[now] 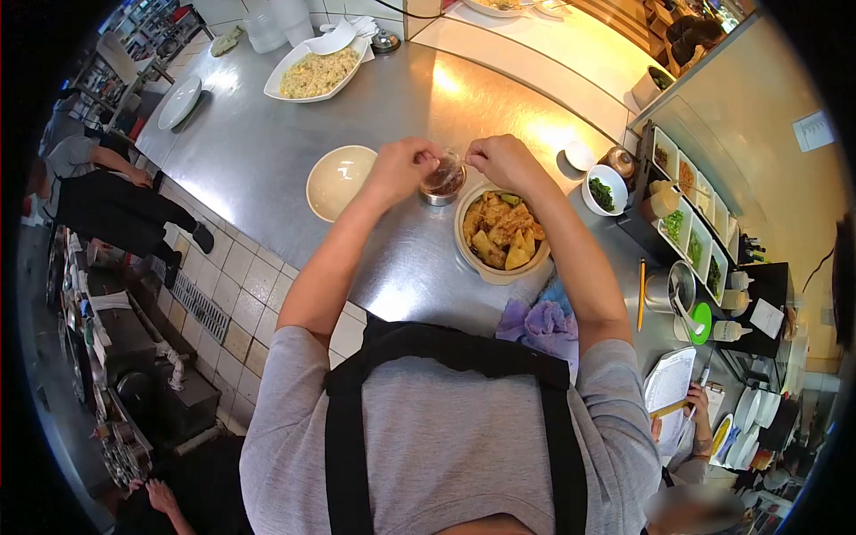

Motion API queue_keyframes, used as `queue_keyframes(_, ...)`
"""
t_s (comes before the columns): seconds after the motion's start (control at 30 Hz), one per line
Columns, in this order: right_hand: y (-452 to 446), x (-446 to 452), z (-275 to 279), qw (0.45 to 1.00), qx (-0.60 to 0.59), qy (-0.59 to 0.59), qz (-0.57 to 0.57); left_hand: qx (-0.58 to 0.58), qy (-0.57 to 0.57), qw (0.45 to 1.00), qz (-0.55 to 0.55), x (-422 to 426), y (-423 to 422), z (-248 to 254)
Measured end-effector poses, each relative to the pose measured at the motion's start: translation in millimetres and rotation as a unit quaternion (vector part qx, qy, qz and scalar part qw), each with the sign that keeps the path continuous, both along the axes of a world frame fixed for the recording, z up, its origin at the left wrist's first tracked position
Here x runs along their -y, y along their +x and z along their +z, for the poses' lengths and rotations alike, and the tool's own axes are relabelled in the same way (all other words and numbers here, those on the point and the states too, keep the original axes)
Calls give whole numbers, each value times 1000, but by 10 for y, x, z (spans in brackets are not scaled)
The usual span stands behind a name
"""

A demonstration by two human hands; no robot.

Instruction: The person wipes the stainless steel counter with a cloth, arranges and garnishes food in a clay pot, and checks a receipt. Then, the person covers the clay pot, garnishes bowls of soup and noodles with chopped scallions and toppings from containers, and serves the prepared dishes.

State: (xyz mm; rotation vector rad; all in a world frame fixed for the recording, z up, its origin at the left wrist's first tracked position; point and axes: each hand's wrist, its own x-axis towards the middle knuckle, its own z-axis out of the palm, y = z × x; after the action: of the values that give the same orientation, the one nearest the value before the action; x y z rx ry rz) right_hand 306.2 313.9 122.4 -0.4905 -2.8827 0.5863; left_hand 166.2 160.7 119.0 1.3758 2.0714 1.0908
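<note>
My left hand (407,171) is closed, its fingertips at a clear lid (446,164) tilted over a small metal container (440,191) with dark reddish-brown contents. On the other side of that container, my right hand (505,162) is held in a pinch; whatever is between its fingers is too small to tell. Just below the right hand sits a round cream pot (462,242) filled with a brown stew (506,230) of chunky pieces. An empty cream bowl (332,185) lies beside my left forearm.
A white dish of fried rice (319,75) and a white plate (181,102) stand farther back. At right are a bowl of chopped greens (604,191), topping trays (685,227) and a yellow pencil (641,294). A purple cloth (540,328) lies near me. Other people work at both sides.
</note>
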Motion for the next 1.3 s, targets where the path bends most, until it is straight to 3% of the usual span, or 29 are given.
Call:
queue_keyframes(0.13,89,273,71,990,-22,130,42,327,114,938,31,86,-231,-227)
queue_keyframes(0.3,83,416,-73,967,-26,223,123,549,194,807,93,290,-227,-296)
queue_keyframes(0.43,-30,367,-178,998,5,56,-11,596,211,764,125,401,-166,-390)
queue_keyframes(0.5,-64,231,-178,993,-40,-74,-76,616,224,743,133,446,-146,-444)
queue_keyframes(0.6,-39,129,-82,975,-12,-184,-126,634,230,726,133,516,-134,-468)
queue_keyframes(0.7,29,205,82,978,-34,-162,-124,641,240,718,127,582,-120,-479)
queue_keyframes(0.8,105,376,221,994,-97,-2,-58,642,242,717,122,618,-108,-487)
queue_keyframes(0.93,121,520,21,983,-112,123,82,642,239,718,125,632,-71,-473)
queue_keyframes(1.03,71,526,-167,983,-56,144,94,645,241,716,120,617,-60,-517)
queue_keyframes(1.13,50,482,-205,977,-84,180,79,643,238,718,120,631,-50,-515)
queue_keyframes(1.3,102,452,34,975,-50,203,79,642,233,721,119,653,-41,-540)
